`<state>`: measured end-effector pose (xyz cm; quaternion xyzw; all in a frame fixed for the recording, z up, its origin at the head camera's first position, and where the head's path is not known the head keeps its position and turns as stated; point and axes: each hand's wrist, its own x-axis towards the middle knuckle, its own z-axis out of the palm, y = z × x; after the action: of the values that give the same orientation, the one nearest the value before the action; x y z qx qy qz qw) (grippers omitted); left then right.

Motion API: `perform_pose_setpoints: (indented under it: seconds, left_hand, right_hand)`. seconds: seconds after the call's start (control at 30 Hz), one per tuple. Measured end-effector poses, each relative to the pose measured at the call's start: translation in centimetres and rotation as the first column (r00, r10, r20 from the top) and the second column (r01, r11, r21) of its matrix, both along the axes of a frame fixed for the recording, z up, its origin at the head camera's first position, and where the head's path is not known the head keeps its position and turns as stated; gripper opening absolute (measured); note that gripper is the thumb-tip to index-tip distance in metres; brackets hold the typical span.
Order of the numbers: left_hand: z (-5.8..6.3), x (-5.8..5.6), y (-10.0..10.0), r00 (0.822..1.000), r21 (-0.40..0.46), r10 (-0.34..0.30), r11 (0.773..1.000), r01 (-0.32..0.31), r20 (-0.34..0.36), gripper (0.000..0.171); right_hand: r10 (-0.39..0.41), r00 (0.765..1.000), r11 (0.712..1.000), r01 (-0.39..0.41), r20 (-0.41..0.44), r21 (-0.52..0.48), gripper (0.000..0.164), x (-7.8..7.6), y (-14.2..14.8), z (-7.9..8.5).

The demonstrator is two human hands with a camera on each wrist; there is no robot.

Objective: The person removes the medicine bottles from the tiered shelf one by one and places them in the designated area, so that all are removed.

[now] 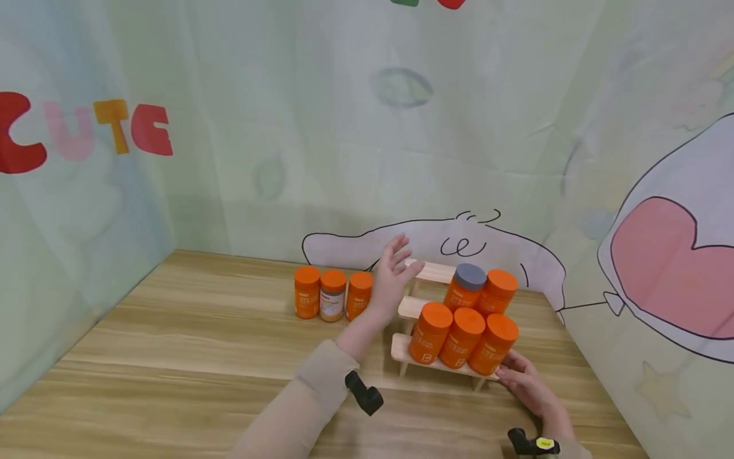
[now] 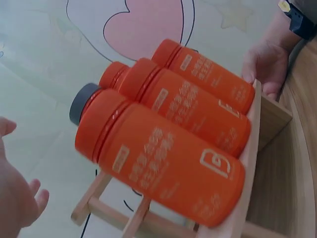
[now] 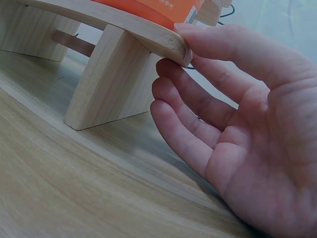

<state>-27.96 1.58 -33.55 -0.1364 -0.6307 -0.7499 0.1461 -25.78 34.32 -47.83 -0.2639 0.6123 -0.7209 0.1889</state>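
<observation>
A stepped wooden display rack (image 1: 401, 347) carries orange jars. Three orange-lidded jars (image 1: 431, 335) stand along its front step. Behind them, on the middle step, are a grey-lidded jar (image 1: 466, 287) and another orange-lidded jar (image 1: 497, 292). My right hand (image 1: 527, 386) grips the right end of the front step; in the right wrist view the thumb (image 3: 213, 42) lies on top of the board, with curled fingers (image 3: 181, 131) below it. Beside the rack's left side, my left hand (image 1: 392, 280) is raised with fingers spread, holding nothing.
Left of the rack, three more jars stand in a row on the wood-grain table (image 1: 189, 357): two orange ones (image 1: 306, 294) and, between them, one with a white label (image 1: 332, 303). A printed cloth backdrop (image 1: 321, 146) rises behind the table and at both sides.
</observation>
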Motion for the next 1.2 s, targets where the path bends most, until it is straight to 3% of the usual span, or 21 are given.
perform_pose_setpoints:
  seconds: [0.27, 0.47, 0.73, 1.2]
  left_hand:
    - [1.6, 0.0, 3.0, 0.991, -0.031, -0.133, 0.991, 0.133, 0.026, 0.074]
    - [1.9, -0.1, 4.5, 0.983, -0.113, -0.172, 0.978, 0.178, 0.061, 0.079]
    - [1.8, -0.4, 5.2, 0.961, -0.321, -0.183, 0.915, 0.244, 0.209, 0.089]
    - [1.4, -1.1, 5.0, 0.93, -0.377, -0.271, 0.858, 0.35, 0.247, 0.079]
  right_hand:
    - [-0.014, 1.0, 1.0, 0.014, 0.001, 0.002, 0.054, 0.0, 0.1, 0.0]
    - [-0.023, 1.0, 1.0, 0.023, -0.005, 0.019, 0.053, 0.0, 0.1, 0.0]
    - [-0.013, 1.0, 1.0, 0.013, 0.007, 0.02, 0.052, 0.0, 0.2, -0.1]
    - [-0.003, 1.0, 1.0, 0.003, 0.002, 0.004, 0.053, 0.0, 0.1, -0.1]
